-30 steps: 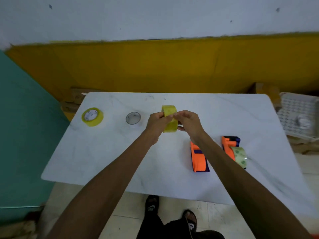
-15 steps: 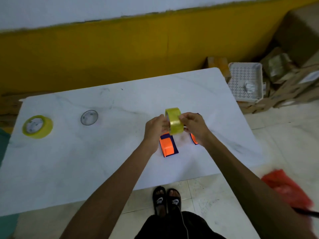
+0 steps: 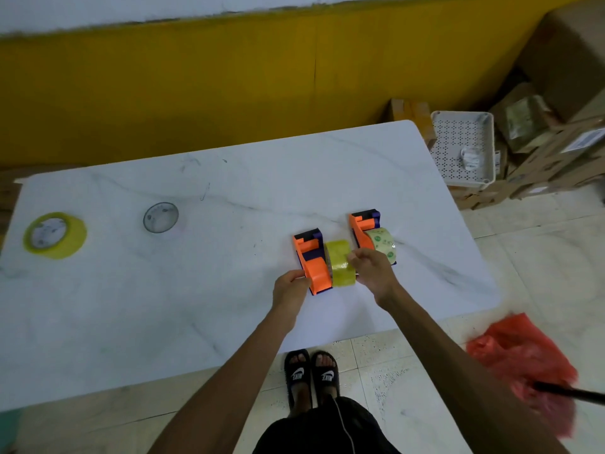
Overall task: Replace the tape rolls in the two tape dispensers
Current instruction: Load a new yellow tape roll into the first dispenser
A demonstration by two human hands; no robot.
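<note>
Two orange and blue tape dispensers lie on the white marble table (image 3: 196, 290). The left dispenser (image 3: 311, 260) has a yellow tape roll (image 3: 340, 263) against its right side. My left hand (image 3: 291, 286) grips the near end of that dispenser. Fingers of my right hand (image 3: 373, 270) pinch the yellow roll from the right. The right dispenser (image 3: 363, 229) carries a pale clear roll with green print (image 3: 383, 242) on its side, just beyond my right hand.
A yellow tape roll (image 3: 55, 235) lies flat at the table's far left, with a thin clear ring (image 3: 161, 217) beside it. Right of the table stand a white perforated basket (image 3: 465, 149), cardboard boxes (image 3: 556, 126) and a red bag (image 3: 523, 358).
Both hands came down from mid-air with the yellow roll to the left dispenser. My left hand let go of the roll and took the dispenser. The camera swung right.
</note>
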